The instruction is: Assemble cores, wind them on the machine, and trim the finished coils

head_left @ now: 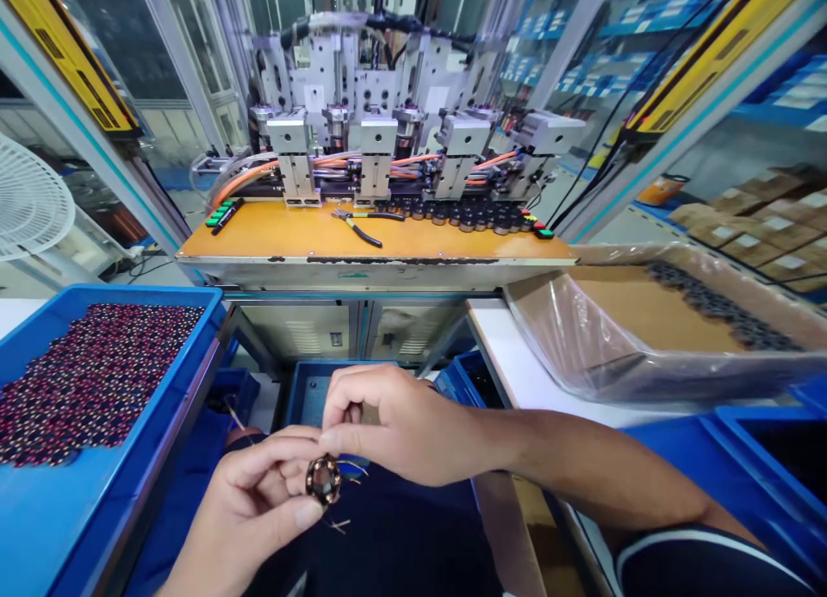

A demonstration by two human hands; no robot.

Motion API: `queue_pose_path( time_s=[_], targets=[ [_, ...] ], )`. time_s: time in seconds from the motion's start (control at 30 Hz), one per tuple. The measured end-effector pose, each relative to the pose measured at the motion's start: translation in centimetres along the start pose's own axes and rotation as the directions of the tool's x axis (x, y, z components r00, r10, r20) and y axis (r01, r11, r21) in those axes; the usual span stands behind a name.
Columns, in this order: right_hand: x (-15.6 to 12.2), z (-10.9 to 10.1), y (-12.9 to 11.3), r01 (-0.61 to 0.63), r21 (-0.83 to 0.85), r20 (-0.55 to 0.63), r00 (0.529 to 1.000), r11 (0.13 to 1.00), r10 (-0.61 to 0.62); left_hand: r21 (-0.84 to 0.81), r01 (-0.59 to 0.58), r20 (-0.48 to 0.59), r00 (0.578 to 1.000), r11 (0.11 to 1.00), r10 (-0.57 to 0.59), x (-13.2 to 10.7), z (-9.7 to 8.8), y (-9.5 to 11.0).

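Between the thumb and fingers of my left hand (258,494) is a small ring-shaped motor stator (323,481), dark with copper windings around its open middle. Thin wire leads (352,468) stick out from its right side and below it. My right hand (394,425) reaches in from the right, just above the stator. Its thumb and forefinger are pinched together by the left fingertips; whatever they grip, perhaps a lead, is too small to make out. Both hands are over my dark-clothed lap.
A blue tray (213,300) full of similar stators stands at left. Ahead, an orange bench top (277,235) carries pliers (358,222) and rows of dark round parts (471,216) below a machine (375,140). At right lies a plastic-lined carton (620,304) with dark parts.
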State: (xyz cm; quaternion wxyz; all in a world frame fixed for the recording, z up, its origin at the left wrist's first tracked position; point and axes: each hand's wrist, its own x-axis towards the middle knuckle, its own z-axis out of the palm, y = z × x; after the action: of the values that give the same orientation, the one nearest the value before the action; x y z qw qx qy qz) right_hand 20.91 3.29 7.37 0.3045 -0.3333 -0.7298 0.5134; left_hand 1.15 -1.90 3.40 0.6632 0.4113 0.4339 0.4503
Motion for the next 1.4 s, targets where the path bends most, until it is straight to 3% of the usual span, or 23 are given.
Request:
queue_pose_path(
  time_s=[0.17,0.37,0.53,0.7,0.83,0.9,1.27,1.4],
  targets=[
    [-1.1,-0.3,-0.7,-0.226,0.088,-0.047,0.972,0.97,0.23,0.055,-0.129,-0.084,0.987,0.99,0.134,0.1,0.1,-0.6],
    [-0.8,-0.5,-1.6,-0.373,0.069,0.089,0.926,0.925,0.366,0.12,-0.19,0.105,0.978,0.974,0.178,0.8,-0.8,-0.6],
    [-0.3,-0.7,-2.1,-0.252,-0.114,0.124,0.956,0.961,0.265,0.066,-0.151,0.091,0.985,0.986,0.145,0.9,-1.3,-1.0],
    [-0.8,-0.6,-1.9,-0.134,-0.174,0.121,0.98,0.976,0.156,-0.072,-0.095,0.103,0.989,0.993,0.102,1.0,-1.6,-1.9],
    [-1.2,-0.5,-1.8,-0.139,-0.115,0.1,0.983,0.984,0.151,-0.082,-0.138,0.289,0.945,0.987,0.156,1.8,-2.4,-2.3],
    [-1.3,-0.5,-1.7,-0.151,-0.076,0.096,0.983,0.986,0.158,-0.093,-0.148,0.331,0.928,0.985,0.171,2.1,-2.6,-2.4],
    [-1.4,0.1,-1.5,-0.259,0.077,0.119,0.961,0.963,0.249,-0.1,-0.177,0.304,0.931,0.979,0.199,2.0,-1.7,-2.0],
    [-1.6,0.1,-1.8,-0.266,0.048,0.131,0.957,0.963,0.258,-0.081,-0.217,0.307,0.923,0.973,0.232,1.9,-1.5,-1.9]
  ],
)
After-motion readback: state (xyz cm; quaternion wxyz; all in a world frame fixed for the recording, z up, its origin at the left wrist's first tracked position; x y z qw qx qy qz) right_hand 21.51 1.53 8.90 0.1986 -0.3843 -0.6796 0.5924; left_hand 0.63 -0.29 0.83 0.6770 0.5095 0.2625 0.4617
